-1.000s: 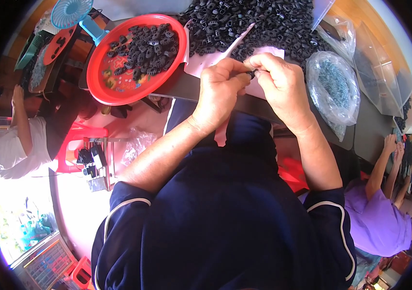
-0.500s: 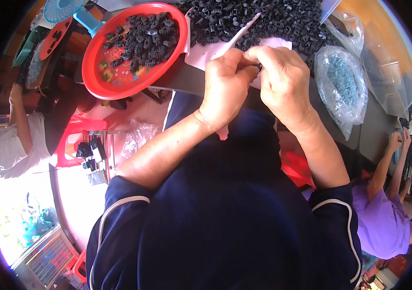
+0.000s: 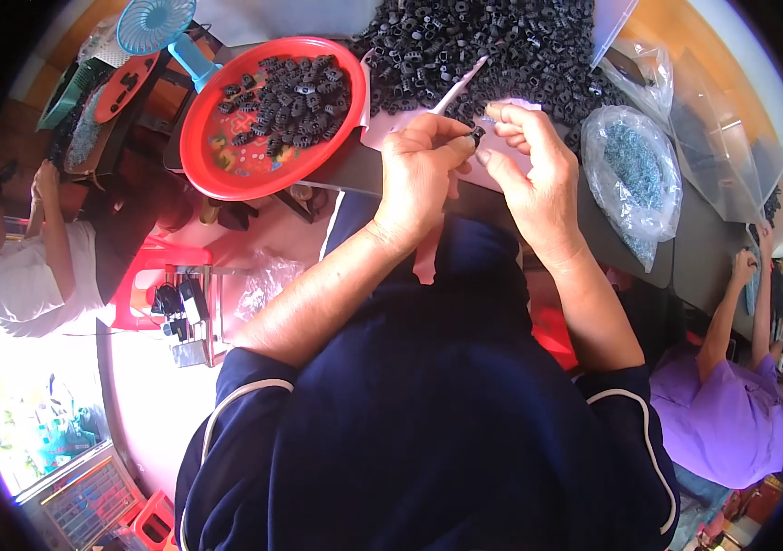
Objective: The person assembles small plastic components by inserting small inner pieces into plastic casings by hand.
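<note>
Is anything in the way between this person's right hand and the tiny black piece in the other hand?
Nothing visible. The black piece pokes out from the fingertips of the left hand, facing the right hand, whose open thumb tip is very close; whether they touch is hard to tell.

The person wore a dark navy top [image 3: 419, 432] whose short left sleeve [image 3: 249, 418] at nine o'clock and right sleeve [image 3: 621, 436] at three carried curving cream piping [image 3: 266, 382]. Navy trousers [image 3: 479, 253] showed toward twelve, a pale stripe [image 3: 332, 223] at eleven.
</note>
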Tool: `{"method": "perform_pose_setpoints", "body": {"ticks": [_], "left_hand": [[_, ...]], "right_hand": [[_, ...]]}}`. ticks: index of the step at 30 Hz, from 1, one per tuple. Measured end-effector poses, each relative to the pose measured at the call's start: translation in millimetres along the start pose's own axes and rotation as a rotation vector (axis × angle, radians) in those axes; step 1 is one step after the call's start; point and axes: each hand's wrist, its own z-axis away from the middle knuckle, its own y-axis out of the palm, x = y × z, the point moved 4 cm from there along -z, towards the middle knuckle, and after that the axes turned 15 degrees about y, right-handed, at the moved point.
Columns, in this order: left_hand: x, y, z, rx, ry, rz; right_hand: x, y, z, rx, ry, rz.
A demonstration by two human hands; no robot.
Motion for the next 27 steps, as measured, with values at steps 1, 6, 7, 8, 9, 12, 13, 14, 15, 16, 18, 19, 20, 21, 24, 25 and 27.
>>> {"method": "perform_pose_setpoints", "body": {"ticks": [1, 6, 7, 8, 9, 12, 13, 14, 15, 16, 18, 19, 20, 21, 24, 25, 27], "left_hand": [[-0.1, -1.8, -0.8, -0.001, 0.006, -0.004], [2.1, 3.6, -3.8, -0.014, -0.027, 0.081], [1.6, 4.2, -3.3, -0.011, -0.039, 0.061], [2.4, 4.3, -2.9, -0.016, -0.028, 0.057], [3.2, 4.0, -3.0, -0.019, -0.017, 0.055], [1.7, 5.9, -2.1, -0.041, 0.021, 0.067], [0.1, 6.2, -1.4, -0.044, 0.04, 0.064], [-0.3, 4.3, -2.2, -0.034, 0.046, 0.11], [-1.1, 2.9, -1.1, -0.04, 0.026, 0.094], [0.2, 1.2, -2.6, -0.026, 0.039, 0.045], [1.1, -3.2, -3.5, -0.011, 0.042, 0.059], [-0.6, -3.0, -2.2, -0.02, 0.002, 0.07], [-2.3, -3.3, -1.3, -0.038, 0.006, 0.11], [-6.2, -4.7, -0.5, -0.07, 0.006, 0.16], [-53.5, -19.2, -7.0, -0.109, 0.142, -0.143], [-66.5, -29.5, -14.0, -0.105, 0.297, -0.237], [-87.7, -54.6, -28.1, -0.164, 0.425, -0.394]], "right_hand": [[5.1, -0.3, -0.2, 0.012, -0.055, 0.135], [5.4, 6.3, 4.2, -0.03, -0.292, 0.453], [10.6, 7.2, 6.8, -0.059, -0.35, 0.489], [10.3, 7.9, 6.9, -0.056, -0.372, 0.493], [10.1, 8.9, 6.7, -0.055, -0.392, 0.499], [17.1, 9.1, 4.7, -0.016, -0.427, 0.5], [19.7, 14.2, 6.6, -0.043, -0.474, 0.514], [16.3, 15.8, 6.5, -0.049, -0.466, 0.494], [16.3, 16.9, 7.4, -0.058, -0.466, 0.479], [15.1, 17.8, 8.6, -0.077, -0.461, 0.48], [16.5, 18.1, 10.1, -0.098, -0.448, 0.455], [14.0, 17.5, 9.1, -0.097, -0.425, 0.418], [11.6, 15.5, 8.4, -0.095, -0.404, 0.38], [11.0, 11.7, 5.9, -0.036, -0.353, 0.311], [5.7, -18.4, -6.6, 0.0, -0.425, 0.445], [-7.1, -31.7, -15.3, -0.017, -0.418, 0.616], [-29.6, -58.3, -33.4, 0.044, -0.289, 0.872]]}}
